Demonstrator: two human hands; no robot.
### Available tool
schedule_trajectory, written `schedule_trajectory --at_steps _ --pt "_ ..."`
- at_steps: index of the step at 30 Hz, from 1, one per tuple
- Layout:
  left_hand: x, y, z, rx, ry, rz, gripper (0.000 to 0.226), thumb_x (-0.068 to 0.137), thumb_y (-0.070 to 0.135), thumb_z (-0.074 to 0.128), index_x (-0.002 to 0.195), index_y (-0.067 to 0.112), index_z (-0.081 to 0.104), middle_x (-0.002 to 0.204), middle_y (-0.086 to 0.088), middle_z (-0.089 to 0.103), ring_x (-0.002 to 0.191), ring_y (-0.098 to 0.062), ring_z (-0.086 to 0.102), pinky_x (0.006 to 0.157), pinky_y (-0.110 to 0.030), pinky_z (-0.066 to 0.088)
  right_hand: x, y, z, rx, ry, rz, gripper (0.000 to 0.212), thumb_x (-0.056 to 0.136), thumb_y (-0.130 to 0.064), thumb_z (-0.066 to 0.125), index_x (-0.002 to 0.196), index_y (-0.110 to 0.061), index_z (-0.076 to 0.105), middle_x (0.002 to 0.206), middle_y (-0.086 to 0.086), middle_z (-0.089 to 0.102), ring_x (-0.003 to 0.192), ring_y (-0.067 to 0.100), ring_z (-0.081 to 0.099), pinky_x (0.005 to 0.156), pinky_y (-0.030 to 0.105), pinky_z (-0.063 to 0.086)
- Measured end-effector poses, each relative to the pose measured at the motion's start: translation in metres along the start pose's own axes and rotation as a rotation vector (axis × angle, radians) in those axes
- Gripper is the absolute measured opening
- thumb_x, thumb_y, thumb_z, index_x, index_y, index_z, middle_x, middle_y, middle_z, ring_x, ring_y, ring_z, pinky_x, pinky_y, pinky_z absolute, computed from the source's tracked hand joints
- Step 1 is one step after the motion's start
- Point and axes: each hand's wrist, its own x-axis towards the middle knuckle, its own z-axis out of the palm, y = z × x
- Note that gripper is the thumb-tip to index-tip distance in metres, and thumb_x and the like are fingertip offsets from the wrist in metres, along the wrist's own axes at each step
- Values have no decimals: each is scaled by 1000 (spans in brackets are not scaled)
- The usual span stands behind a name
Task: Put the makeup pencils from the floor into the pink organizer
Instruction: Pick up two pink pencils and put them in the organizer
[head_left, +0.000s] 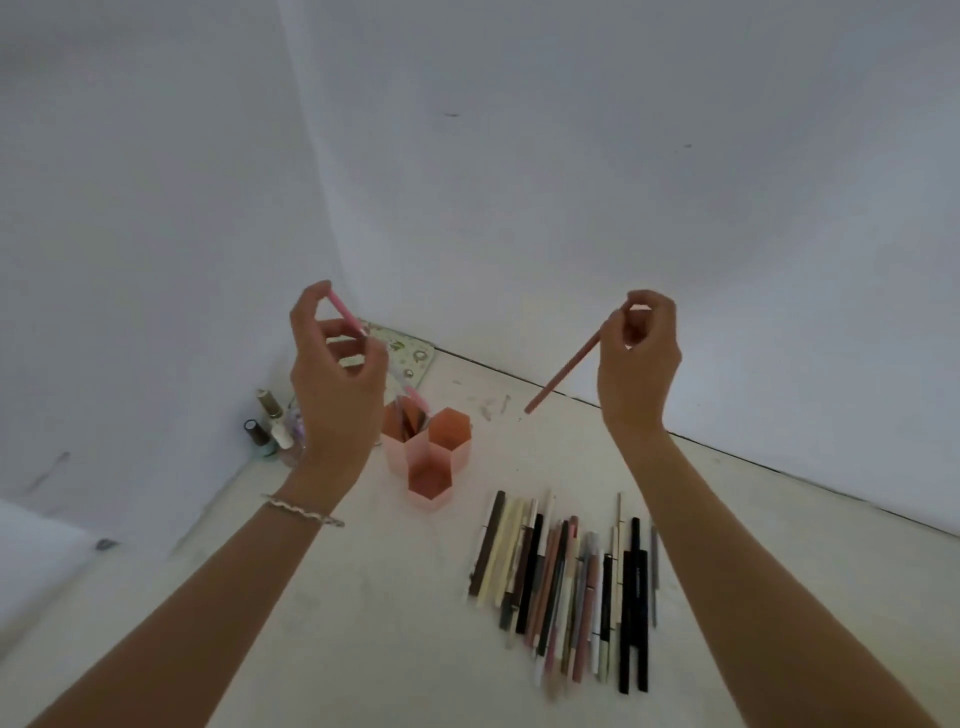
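The pink organizer (439, 457) has three hexagonal cups and stands on the white floor near the room corner. Its far left cup holds a few pencils. My left hand (332, 374) is raised above that cup, pinching a pink pencil (347, 310) that slants down toward it. My right hand (636, 364) is raised to the right, holding a dusty-pink pencil (563, 373) by its top, tip pointing down-left. A row of several makeup pencils (566, 577), black, brown, cream and pink, lies on the floor in front of the organizer, to its right.
Small nail polish bottles (270, 423) stand left of the organizer against the wall. A patterned flat pouch (415, 358) leans in the corner behind it. White walls close in at the back and left. A silver bracelet (304, 512) is on my left wrist.
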Motion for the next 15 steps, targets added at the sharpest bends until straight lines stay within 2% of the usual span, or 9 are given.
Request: schedule_trajectory --at_steps 3,6,8,10,12,15 --pt "0 -12 -6 10 -20 15 56 89 5 62 132 32 39 96 11 61 83 -12 68 67 -14 55 -4 -27 3 113 50 -29 17 92 -12 53 108 -17 55 77 -12 58 73 5 56 70 16 46" --pt "-9 -30 -7 157 -117 74 51 91 4 63 131 27 43 94 11 61 84 -7 66 72 -14 56 -19 -40 9 158 24 -40 17 92 -11 55 106 -19 55 81 -6 60 76 12 57 73 19 47" --pt "-20 -45 -8 326 -224 169 37 92 8 63 126 16 52 96 4 64 88 -10 64 84 -26 56 -32 -41 14 157 -14 -58 17 92 -10 56 105 -20 54 82 -3 60 77 13 57 74 20 47" --pt "-28 -56 -13 451 -268 207 30 93 15 63 122 11 59 107 -3 66 102 -19 61 97 -34 48 -44 -40 20 160 -49 -72 17 92 -9 56 105 -20 54 82 -4 61 77 11 56 75 20 47" --pt "-27 -60 -23 475 -215 161 32 94 14 59 126 10 58 116 -5 63 110 -22 56 100 -35 42 -55 -41 28 157 -85 -81 18 92 -10 56 105 -22 54 83 -7 61 77 6 56 76 17 46" --pt "-15 -53 -38 430 -110 121 33 95 7 51 127 11 55 115 -5 61 108 -20 54 97 -36 42 -71 -44 45 129 -173 -122 22 93 -12 55 106 -30 51 85 -10 59 80 4 56 76 12 43"
